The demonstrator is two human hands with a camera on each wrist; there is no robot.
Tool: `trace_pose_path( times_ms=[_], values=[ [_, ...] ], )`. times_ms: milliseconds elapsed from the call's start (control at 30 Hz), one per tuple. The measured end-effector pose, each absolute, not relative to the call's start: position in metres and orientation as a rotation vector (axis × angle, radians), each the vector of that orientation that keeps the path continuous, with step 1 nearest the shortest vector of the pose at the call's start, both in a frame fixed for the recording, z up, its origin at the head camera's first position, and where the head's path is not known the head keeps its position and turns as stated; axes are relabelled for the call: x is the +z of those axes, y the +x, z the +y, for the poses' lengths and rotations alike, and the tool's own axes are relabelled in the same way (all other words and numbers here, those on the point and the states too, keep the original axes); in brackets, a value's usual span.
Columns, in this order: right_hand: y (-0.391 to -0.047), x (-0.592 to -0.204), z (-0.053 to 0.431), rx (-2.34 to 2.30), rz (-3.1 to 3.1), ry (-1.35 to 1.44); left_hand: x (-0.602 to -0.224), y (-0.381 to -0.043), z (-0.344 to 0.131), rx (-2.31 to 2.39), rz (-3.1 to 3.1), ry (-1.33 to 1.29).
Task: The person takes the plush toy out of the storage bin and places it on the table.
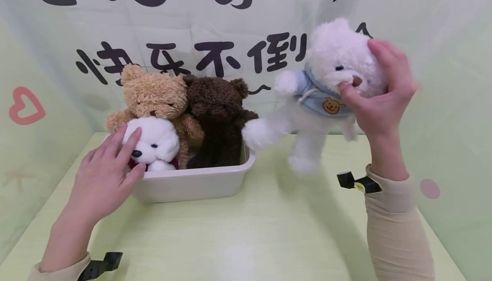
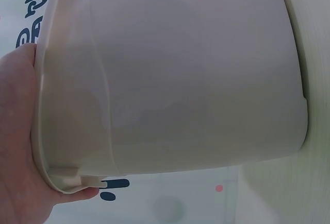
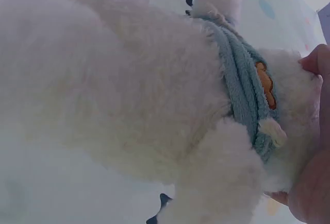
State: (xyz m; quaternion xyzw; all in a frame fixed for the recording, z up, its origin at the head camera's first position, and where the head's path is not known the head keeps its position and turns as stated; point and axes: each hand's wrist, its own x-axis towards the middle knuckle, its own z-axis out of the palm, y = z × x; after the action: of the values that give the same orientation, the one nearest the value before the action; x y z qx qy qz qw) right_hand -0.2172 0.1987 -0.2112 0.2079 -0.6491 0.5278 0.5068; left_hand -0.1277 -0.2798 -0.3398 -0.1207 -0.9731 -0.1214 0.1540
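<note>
Raised over the right part of the table, my right hand grips a white teddy bear by its head, with the thumb beside its nose. The bear wears a light blue hoodie with a small bear-face patch, and its legs dangle. My left hand rests at the left end of a pale plastic bin, its fairly straight fingers lying over a small white plush dog. In the left wrist view that hand lies along the bin's rim.
Inside the bin, a tan teddy bear sits behind the white dog, with a dark brown teddy bear to its right. The bin stands on a pale green table. A printed cloth with large black characters hangs behind.
</note>
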Motion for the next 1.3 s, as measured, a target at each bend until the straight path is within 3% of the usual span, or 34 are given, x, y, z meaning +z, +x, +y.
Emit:
trace_pose_path(
  times_ms=[333, 733, 1300],
  values=[
    [-0.237, -0.249, 0.228, 1.143, -1.83, 0.51, -0.339, -0.126, -0.284, -0.33, -2.784, -0.361],
    [-0.256, -0.305, 0.205, 0.95, -2.109, 0.721, -0.339, -0.127, -0.289, -0.289, -2.796, -0.406],
    [-0.297, -0.33, 0.189, 1.003, -2.168, 0.86, -0.336, -0.128, -0.287, -0.296, -2.817, -0.402]
  ],
)
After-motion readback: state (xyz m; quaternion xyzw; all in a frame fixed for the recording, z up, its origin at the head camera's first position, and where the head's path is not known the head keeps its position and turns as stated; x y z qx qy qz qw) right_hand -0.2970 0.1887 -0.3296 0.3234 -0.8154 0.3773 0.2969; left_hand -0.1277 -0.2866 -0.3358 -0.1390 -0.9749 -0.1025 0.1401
